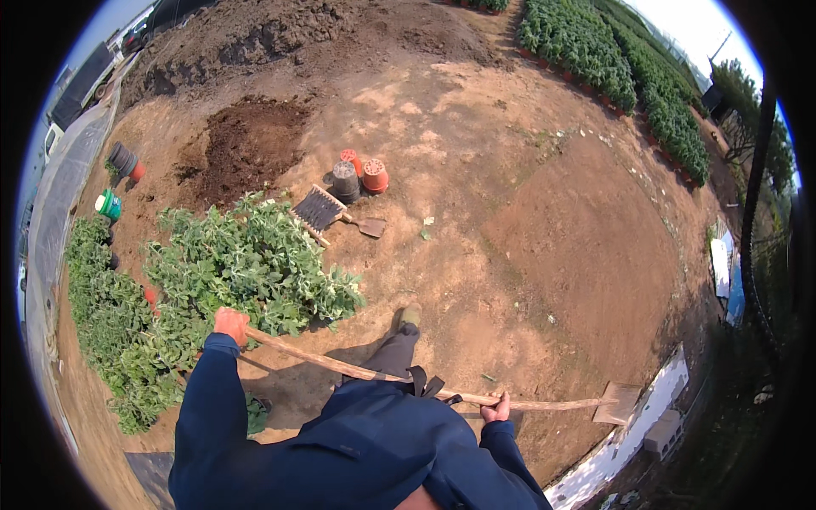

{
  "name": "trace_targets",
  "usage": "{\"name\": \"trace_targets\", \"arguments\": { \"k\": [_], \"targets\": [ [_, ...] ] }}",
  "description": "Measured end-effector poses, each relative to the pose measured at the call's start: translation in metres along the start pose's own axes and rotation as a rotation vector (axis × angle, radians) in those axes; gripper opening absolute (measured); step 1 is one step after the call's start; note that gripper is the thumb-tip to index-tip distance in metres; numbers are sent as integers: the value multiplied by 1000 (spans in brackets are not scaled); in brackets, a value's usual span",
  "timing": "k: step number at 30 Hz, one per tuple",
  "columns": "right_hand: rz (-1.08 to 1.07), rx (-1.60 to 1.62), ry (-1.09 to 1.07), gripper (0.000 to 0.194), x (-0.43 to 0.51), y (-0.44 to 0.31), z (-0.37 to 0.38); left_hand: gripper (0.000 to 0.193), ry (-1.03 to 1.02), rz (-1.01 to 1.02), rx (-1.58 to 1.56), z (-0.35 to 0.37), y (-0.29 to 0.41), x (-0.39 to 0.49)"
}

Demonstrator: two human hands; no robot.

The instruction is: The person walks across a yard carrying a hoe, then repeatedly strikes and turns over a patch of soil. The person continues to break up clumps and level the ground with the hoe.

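Observation:
My left hand [231,325] grips the upper end of a long wooden handle [306,354], beside leafy potted plants [242,261]. Lower down, my right hand [496,409] is closed around the same handle, to the right of my body. The handle slants across my waist and ends at a flat, broad blade [619,404] on the far right. Whether the tool is a hoe or a shovel, I cannot tell. The blade lies close to a white-surfaced strip [656,390] along the ground's edge.
Upturned plastic pots [375,176] stand ahead, near a slatted wooden frame [319,209] and a small spade [370,227]. Dark loose soil [255,146] lies beyond. A green container [109,204] stands left, a concrete block [663,434] right. Rows of potted plants [574,51] fill the far right.

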State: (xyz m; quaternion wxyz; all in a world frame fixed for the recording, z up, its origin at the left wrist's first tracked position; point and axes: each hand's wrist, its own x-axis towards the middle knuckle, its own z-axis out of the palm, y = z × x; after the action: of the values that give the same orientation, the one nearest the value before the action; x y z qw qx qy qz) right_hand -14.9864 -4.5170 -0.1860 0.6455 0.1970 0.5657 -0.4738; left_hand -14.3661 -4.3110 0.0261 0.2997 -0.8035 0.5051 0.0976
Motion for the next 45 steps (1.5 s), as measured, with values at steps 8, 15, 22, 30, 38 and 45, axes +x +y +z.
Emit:
{"name": "trace_targets", "arguments": {
  "k": [8,15,22,30,38,45],
  "targets": [
    [-62,-87,-3,26,53,-58,211,12,-85,-16,-125,-77,21,183],
    [0,-199,-23,34,89,-85,328,15,-215,0,-153,-118,20,293],
    [71,-283,67,35,166,-95,456,9,-109,-89,-115,-183,12,383],
    [150,-307,-25,25,252,-111,670,12,-266,-203,-152,-295,20,454],
    [153,-449,-186,22,288,-105,888,8,-336,-401,-302,-338,37,515],
    [94,-531,-315,26,330,-113,1043,15,-412,-405,-367,-378,40,636]
  ]
}}
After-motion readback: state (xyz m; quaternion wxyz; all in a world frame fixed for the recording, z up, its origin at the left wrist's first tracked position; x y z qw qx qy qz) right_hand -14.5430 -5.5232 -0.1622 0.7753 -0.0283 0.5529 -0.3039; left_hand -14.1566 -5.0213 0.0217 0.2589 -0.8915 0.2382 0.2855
